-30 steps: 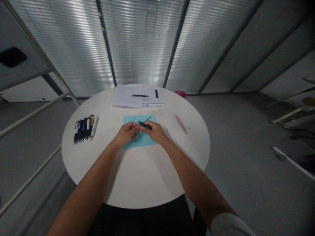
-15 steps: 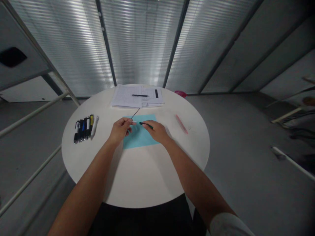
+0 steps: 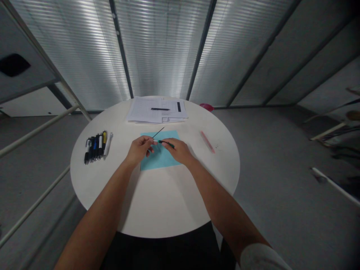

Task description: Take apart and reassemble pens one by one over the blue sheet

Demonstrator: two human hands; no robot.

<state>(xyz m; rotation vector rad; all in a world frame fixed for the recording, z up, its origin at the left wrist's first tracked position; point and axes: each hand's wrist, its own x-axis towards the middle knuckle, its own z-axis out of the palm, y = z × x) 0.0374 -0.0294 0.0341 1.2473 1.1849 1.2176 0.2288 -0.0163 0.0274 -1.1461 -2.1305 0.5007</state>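
So the green-and-black pen barrel (image 3: 170, 144) is up in the air over the light blue sheet (image 3: 161, 162), sitting in the right hand (image 3: 180, 150), thumb and fingers pinched round it with the green end pointing left. Left hand (image 3: 136, 150) has its thumb and index finger pressed together on a small white piece (image 3: 155, 141), and a thin dark rod (image 3: 159, 132), looks like an ink refill to me, sticks up and away from the same pinch. The lower fingers of that hand are curled loosely. Can't see what the right hand's hidden fingers are doing.

What's changed: half a second ago there was an obvious gap between the white piece and the green end. Now they're end to end, touching or very nearly, too small to tell. The refill's tip has also swung over to the right. My read is that the two parts are being lined up, with the refill kept out of the way in the left hand.

Further out, a pinkish-red stick (image 3: 207, 142) lies to the right on the round white table (image 3: 163, 202), a row of pens (image 3: 100, 145) is on the left, and at the back a dark pen (image 3: 160, 109) rests on a stack of papers (image 3: 144, 114).
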